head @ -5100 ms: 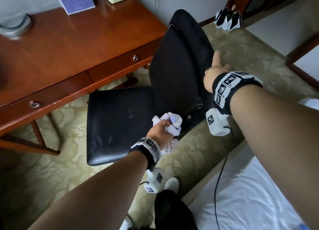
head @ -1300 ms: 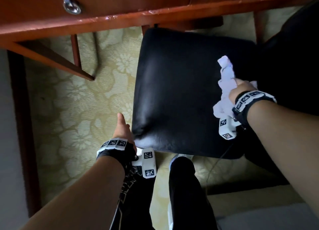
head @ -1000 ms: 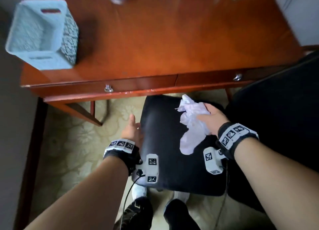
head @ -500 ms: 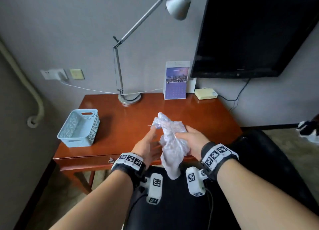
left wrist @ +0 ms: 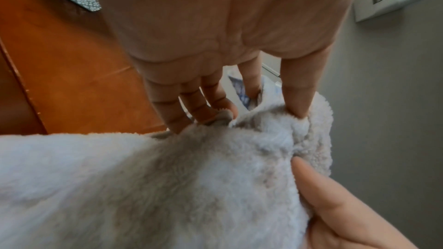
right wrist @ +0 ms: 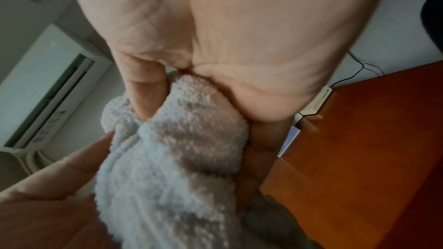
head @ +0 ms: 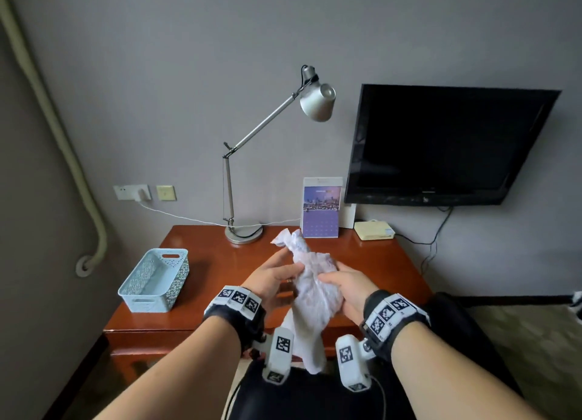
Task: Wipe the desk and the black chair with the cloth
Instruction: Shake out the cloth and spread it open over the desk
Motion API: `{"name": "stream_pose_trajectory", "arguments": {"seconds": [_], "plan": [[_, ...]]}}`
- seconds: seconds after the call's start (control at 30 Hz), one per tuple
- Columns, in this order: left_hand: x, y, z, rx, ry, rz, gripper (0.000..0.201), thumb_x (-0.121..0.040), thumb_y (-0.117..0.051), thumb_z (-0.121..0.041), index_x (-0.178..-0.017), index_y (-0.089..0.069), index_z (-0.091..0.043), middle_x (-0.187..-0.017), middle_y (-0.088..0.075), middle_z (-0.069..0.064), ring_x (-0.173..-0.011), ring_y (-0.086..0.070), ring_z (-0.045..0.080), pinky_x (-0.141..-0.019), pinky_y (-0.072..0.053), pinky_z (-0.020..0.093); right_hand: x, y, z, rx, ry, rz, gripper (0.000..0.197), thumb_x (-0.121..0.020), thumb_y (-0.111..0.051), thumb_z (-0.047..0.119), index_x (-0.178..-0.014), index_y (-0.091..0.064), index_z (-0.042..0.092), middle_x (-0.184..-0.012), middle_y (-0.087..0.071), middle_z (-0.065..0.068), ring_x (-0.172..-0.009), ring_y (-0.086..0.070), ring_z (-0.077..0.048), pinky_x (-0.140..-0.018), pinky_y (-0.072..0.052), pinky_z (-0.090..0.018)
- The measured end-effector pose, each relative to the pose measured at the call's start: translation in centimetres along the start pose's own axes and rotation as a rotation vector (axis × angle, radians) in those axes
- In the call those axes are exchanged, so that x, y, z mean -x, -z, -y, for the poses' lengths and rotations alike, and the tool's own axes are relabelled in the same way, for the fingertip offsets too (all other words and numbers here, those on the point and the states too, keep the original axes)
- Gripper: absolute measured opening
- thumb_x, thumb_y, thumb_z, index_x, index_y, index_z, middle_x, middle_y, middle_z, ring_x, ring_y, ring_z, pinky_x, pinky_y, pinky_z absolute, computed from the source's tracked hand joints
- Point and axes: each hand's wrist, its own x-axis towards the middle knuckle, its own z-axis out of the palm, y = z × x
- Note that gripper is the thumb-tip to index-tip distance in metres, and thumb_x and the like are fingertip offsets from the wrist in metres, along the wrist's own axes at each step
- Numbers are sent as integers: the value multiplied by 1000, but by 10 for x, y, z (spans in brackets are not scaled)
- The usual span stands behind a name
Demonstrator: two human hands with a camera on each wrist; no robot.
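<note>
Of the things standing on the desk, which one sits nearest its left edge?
The light blue basket: it sits at the desk's left front, while the lamp, calendar and small box line the back.

Bare forearms, black wristbands (head: pixel 390 320) studded with white square-code tags, a white tagged camera block (head: pixel 351 364) under each wrist.

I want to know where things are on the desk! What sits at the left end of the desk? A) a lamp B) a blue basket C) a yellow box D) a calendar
B: the blue basket stands on the left end of the desk, while the lamp, calendar and yellow box sit further right along the back.
</note>
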Motion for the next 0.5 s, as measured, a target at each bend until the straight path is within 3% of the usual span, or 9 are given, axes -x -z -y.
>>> {"name": "stream_pose_trajectory", "arguments": {"seconds": [0.13,0.23,0.3,0.37,0.43,0.5], "plan": [[-1,5,-29,-14,-101,27,65,-86,-72,-8,-134,-63,-52,-112,-66,15,-98,-53,31,-88,-48,44,-9,-14,22,4,5,26,38,-95,-55,-8,-124,-66,14,-113,-73,-23,-107,-70,-45,-101,-44,-70],[0,17,-54,-1,-161,0,68,-86,-69,-2,-132,-65,-52,-107,-71,15,-89,-61,28,-87,-47,40,-19,-39,35,18,23,21,34,-95,-55,-5,-121,-67,13,-111,-73,-25,-108,-68,-49,-99,-41,-76],[-3,32,-70,11,-189,-13,76,-77,-75,-5,-135,-62,-52,-102,-63,19,-88,-57,29,-90,-43,43,-27,-59,44,9,32,11,32,-94,-56,-3,-121,-65,10,-111,-72,-27,-108,-67,-51,-98,-40,-77],[-6,48,-85,23,-232,-11,84,-70,-79,-7,-139,-60,-51,-99,-55,19,-86,-54,29,-90,-43,44,-33,-80,52,1,44,-8,30,-93,-56,1,-121,-63,9,-109,-73,-27,-103,-70,-47,-98,-47,-68],[-9,64,-101,28,-277,-6,78,-77,-74,-3,-138,-61,-49,-96,-61,20,-80,-57,28,-86,-47,40,-41,-101,61,-2,62,-23,24,-91,-59,7,-114,-67,8,-104,-74,-25,-96,-72,-43,-92,-52,-60],[-13,84,-116,55,-302,1,73,-89,-56,5,-141,-59,-46,-76,-67,11,-57,-55,21,-65,-51,28,-51,-120,70,3,95,-55,15,-86,-63,10,-98,-70,5,-90,-75,-23,-79,-74,-36,-77,-58,-48]]}}
